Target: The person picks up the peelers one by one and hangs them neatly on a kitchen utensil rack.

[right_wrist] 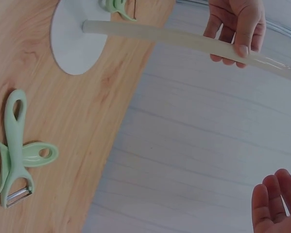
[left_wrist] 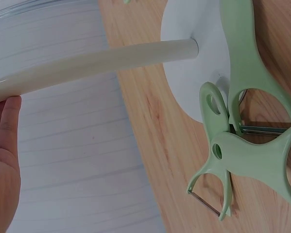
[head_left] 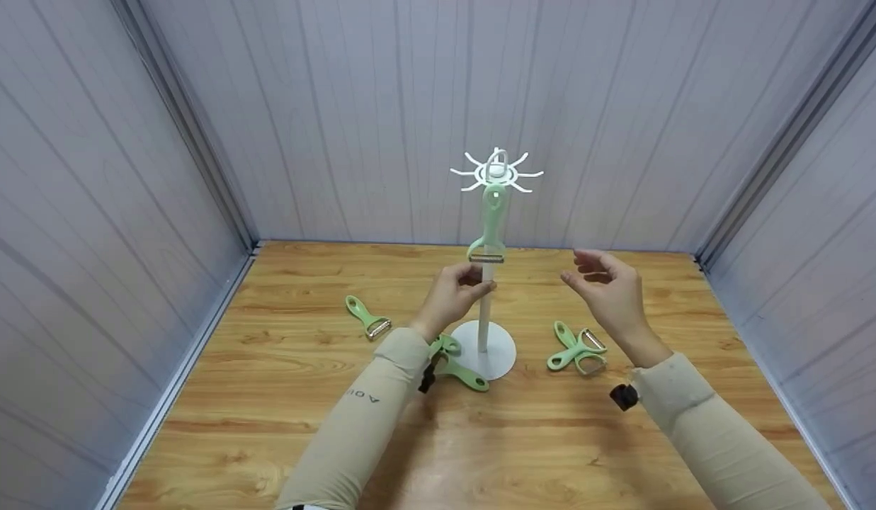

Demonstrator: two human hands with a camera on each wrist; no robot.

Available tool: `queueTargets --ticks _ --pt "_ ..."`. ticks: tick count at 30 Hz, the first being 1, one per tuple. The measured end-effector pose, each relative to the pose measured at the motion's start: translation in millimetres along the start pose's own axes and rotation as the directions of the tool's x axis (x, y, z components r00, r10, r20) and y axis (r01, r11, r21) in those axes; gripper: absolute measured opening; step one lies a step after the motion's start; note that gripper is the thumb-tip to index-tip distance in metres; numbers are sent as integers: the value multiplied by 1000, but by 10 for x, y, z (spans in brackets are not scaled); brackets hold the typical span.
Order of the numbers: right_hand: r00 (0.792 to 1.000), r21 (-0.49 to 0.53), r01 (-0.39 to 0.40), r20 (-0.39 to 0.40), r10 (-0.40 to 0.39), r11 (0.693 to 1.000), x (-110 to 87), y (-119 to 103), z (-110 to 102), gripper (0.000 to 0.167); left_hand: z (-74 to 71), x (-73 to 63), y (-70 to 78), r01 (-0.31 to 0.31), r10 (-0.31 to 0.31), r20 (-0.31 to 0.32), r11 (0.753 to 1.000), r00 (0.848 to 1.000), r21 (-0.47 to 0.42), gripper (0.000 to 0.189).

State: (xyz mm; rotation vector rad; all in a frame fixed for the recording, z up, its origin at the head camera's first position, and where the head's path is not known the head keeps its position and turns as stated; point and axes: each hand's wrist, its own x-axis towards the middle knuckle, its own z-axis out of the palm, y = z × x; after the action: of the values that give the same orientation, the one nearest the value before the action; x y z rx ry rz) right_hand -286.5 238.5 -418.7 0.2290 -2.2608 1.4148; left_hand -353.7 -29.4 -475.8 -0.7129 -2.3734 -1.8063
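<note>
A white stand's pole (head_left: 485, 312) rises from a round white base (head_left: 505, 354) to a ring of hooks (head_left: 527, 174). My left hand (head_left: 448, 297) pinches the pole partway up, thumb on the near side and fingertips behind, as the right wrist view shows. Just above that hand, a green peeler (head_left: 493, 219) hangs from the hook ring with its blade end down. To the right of the stand, my right hand (head_left: 611, 294) is raised over the table, fingers loosely bent, holding nothing.
Green peelers (left_wrist: 254, 150) lie overlapping beside the base, partly under my left wrist in the head view. Two crossed peelers (head_left: 569, 356) lie below my right hand. One more peeler (head_left: 367, 316) lies left on the wooden table (head_left: 282, 397). Panelled walls (head_left: 381, 127) enclose the table.
</note>
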Motion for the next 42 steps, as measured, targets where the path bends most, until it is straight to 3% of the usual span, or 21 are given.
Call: queueTargets --ticks 14,22,35,42 --pt "987 -117 -61 143 78 991 -66 210 -66 43 5 3 -12 3 -3 -8 1000 1000 2 20" --pt "977 -149 -32 204 62 988 -112 337 -71 43 4 -9 -4 24 -24 -14 1000 1000 0 19" --pt "961 -178 7 273 42 984 -149 578 -99 45 9 1 -3 6 -6 -20 1000 1000 -9 17" --pt "940 -202 -3 333 71 979 -189 698 -124 47 6 3 -6 -2 2 -19 1000 1000 1 18"
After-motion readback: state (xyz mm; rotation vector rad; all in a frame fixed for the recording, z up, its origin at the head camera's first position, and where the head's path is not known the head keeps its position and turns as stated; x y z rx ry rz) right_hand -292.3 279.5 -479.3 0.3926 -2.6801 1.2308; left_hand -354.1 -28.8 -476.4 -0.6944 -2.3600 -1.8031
